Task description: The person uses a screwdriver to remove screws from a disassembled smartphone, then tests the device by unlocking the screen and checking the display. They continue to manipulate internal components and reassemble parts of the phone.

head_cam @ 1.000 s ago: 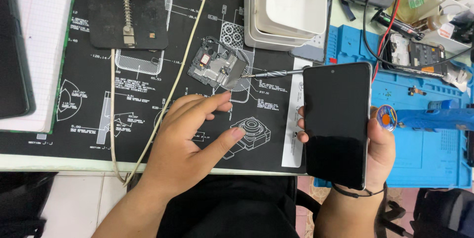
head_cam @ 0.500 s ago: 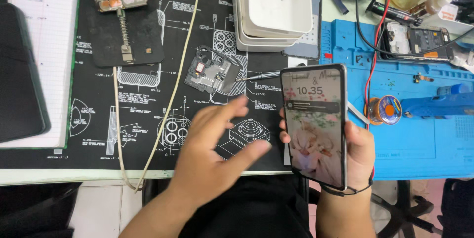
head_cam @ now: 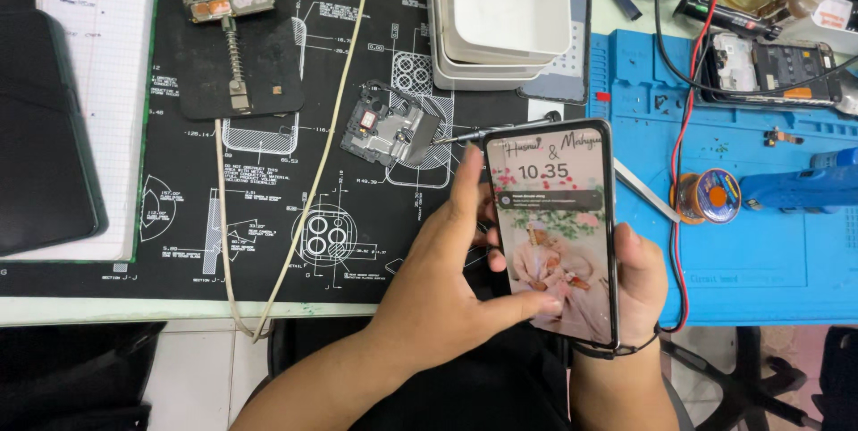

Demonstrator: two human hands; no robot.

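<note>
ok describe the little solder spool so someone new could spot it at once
Start at the blue mat on the right side of the bench. Near its left part, just right of the phone held in the right hand, lies the solder spool. It is the only small round reel, beside a red wire.

I see open room on the black mat (head_cam: pixel 179 243) in the lower left, between the notebook (head_cam: pixel 80 100) and my left hand (head_cam: pixel 447 297). A pale cable (head_cam: pixel 295 190) runs down across that room. Up the middle, a small metal part (head_cam: pixel 389 131) and a screwdriver (head_cam: pixel 487 130) block the way, and white trays (head_cam: pixel 500 15) fill the top. My right hand (head_cam: pixel 639 283) holds the phone (head_cam: pixel 554 230) over the mat edge. On the blue mat (head_cam: pixel 769 270), the lower right is free; a solder spool (head_cam: pixel 706 196) and red wire (head_cam: pixel 681 181) sit near it.
</note>
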